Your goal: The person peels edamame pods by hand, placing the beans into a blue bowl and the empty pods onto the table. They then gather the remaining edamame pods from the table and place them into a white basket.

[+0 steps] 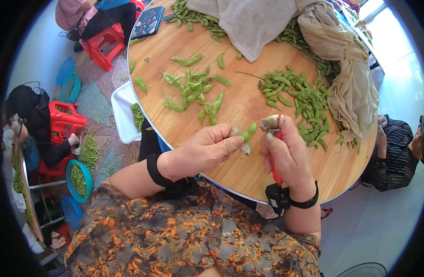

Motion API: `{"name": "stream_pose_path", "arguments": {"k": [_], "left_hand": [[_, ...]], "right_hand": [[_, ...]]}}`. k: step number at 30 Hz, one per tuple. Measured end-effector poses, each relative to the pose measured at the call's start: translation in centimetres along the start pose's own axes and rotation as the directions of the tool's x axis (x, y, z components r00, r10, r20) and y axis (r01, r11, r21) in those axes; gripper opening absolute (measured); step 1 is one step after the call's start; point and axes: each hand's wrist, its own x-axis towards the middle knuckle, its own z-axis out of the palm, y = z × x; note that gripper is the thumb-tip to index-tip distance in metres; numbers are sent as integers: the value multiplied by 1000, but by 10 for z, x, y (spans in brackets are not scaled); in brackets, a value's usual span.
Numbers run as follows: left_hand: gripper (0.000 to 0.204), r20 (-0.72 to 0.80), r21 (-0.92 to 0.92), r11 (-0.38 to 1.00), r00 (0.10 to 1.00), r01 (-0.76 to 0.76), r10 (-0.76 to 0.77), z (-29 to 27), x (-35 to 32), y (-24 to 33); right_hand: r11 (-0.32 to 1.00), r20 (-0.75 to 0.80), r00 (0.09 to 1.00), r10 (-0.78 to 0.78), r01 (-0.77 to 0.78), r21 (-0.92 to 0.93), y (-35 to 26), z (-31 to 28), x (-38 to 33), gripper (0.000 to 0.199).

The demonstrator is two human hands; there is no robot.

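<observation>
Above the near part of the round wooden table (193,46), my left hand (195,151) is closed, pinching a green soybean pod (250,131) between thumb and fingers. Cloth wraps cover some fingertips on both hands. Close by on the right, my right hand (289,154) is curled around a tool with a red handle (275,171); its working end is hidden by the fingers. Beyond my left hand lies a loose scatter of pods (193,90). A denser pile of pods (304,99) sits past my right hand.
Damp cloths (251,23) cover more pods at the far edge. A patterned notebook-like case (148,22) lies far left. Left of the table stand a white basket (124,111), a red stool (103,46) and a teal basin (79,181). Another person (396,154) sits at the right.
</observation>
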Motion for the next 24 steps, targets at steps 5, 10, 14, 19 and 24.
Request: {"name": "stream_pose_path", "arguments": {"k": [5,10,14,19,24], "left_hand": [[18,-47,289,936,973,-203,226,-1,3,-18],[14,-80,543,772,895,-330,439,1,1,-14],[13,-63,613,735,910,-290,411,-3,0,-15],[17,100,866,303,733,-397,673,5,-1,-11],[18,33,-64,996,997,-62,64,-2,-8,-4]], "right_hand": [[999,148,988,44,-40,-28,5,6,4,8],[999,155,987,45,-43,-15,5,8,4,8],[998,147,989,8,2,-67,8,10,4,8],[997,187,979,77,-80,7,6,10,4,14],[908,341,932,125,-246,339,7,5,4,18]]}}
